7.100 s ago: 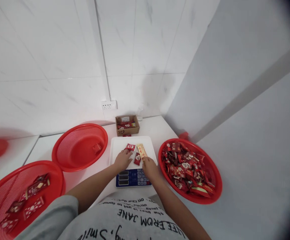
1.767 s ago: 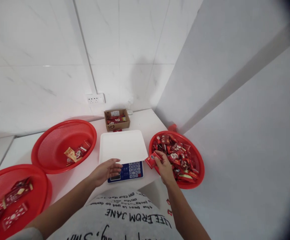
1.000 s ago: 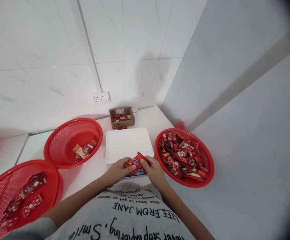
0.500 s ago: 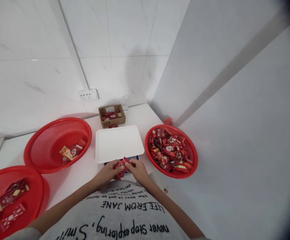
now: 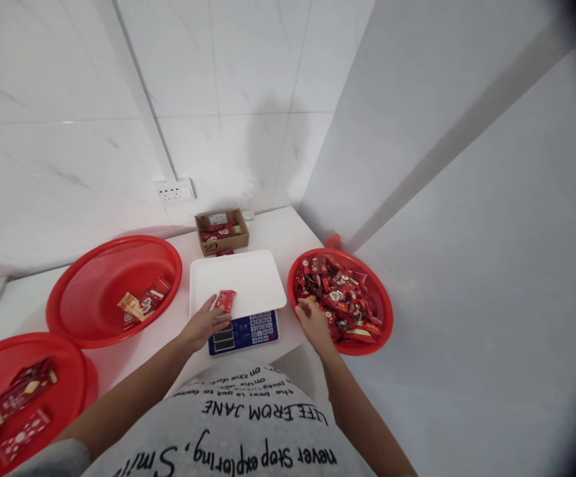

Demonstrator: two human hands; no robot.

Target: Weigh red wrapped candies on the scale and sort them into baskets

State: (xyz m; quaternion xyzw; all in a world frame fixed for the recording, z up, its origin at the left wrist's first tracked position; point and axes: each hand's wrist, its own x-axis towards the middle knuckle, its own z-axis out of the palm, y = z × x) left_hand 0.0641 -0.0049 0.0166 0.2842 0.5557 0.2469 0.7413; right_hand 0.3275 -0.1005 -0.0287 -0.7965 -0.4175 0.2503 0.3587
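My left hand point(image 5: 204, 324) is at the front left of the scale's white tray point(image 5: 248, 278), thumb and fingers apart. A small red snack packet point(image 5: 226, 301) lies at the tray's front edge, against or beside those fingers. Below the tray, the blue keypad panel point(image 5: 248, 332) of the scale shows. My right hand point(image 5: 313, 323) is over the left rim of a red basket point(image 5: 388, 324), its fingers loosely bent and nothing visible in them. Many red snack packets point(image 5: 337, 298) fill that basket.
Two more red baskets stand on the left, one farther back point(image 5: 83, 285) and one nearer point(image 5: 76, 411), each with several packets. A small cardboard box point(image 5: 225, 242) of packets is behind the scale. Walls bound the table at the back and right.
My hands have parted. The left has moved up and left to the tray, where the red packet now lies; the right has moved to the basket. The keypad panel is uncovered.
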